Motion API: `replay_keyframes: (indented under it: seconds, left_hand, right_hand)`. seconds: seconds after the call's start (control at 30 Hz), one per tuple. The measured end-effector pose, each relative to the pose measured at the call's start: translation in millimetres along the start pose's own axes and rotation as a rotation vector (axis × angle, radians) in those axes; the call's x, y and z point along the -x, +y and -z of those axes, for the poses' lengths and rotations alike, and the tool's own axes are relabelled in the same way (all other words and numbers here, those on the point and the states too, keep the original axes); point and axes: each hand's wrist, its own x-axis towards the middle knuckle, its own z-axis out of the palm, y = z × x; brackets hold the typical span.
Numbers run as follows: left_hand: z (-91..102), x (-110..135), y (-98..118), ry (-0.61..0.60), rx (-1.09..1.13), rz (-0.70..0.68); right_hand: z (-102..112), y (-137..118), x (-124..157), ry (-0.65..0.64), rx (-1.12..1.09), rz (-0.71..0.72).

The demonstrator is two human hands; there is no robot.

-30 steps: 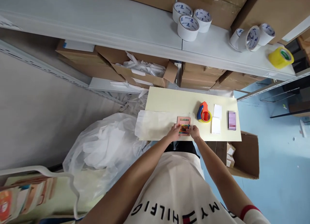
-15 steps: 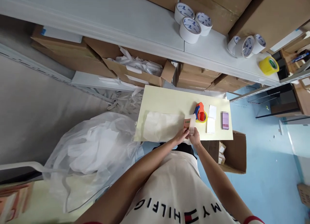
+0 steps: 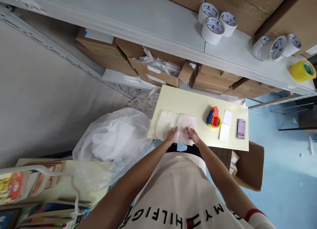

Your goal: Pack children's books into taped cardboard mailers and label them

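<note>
A white translucent bag [image 3: 170,125] lies on the pale yellow table [image 3: 188,102], with a pinkish booklet [image 3: 188,128] showing faintly through it at its right end. My left hand [image 3: 172,136] lies flat on the bag with its fingers stretched out. My right hand [image 3: 192,135] rests on the bag over the booklet, fingers extended and pressing down. An orange and blue tape dispenser [image 3: 213,116] with a yellow roll stands just right of the bag.
Two white cards [image 3: 226,126] and a blurred label [image 3: 240,128] lie at the table's right end. White tape rolls [image 3: 216,22] and a yellow roll [image 3: 302,70] sit on the shelf above. A big plastic sack [image 3: 111,146] stands left; an open carton [image 3: 250,166] right.
The booklet, bare on the table a second ago, was lifted with both hands and now lies inside the white bag. Both hands have flattened onto the bag.
</note>
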Motion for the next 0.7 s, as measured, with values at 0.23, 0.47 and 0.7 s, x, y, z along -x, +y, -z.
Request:
replay_keyframes:
  seconds: [0.23, 0.47, 0.7]
  left_hand:
    - [-25.2, -0.9, -2.3, -0.059, -0.355, -0.151]
    - [-29.9, -15.1, -7.1, -0.115, -0.311, -0.080]
    - [-69.6, -14.1, -8.1, -0.209, -0.131, -0.021]
  right_hand:
    - [-2.4, 19.3, -0.3, 0.176, 0.016, 0.115]
    - [8.8, 44.5, 4.7, 0.386, -0.032, 0.010]
    - [40.4, 37.9, 16.8, 0.419, -0.060, 0.097]
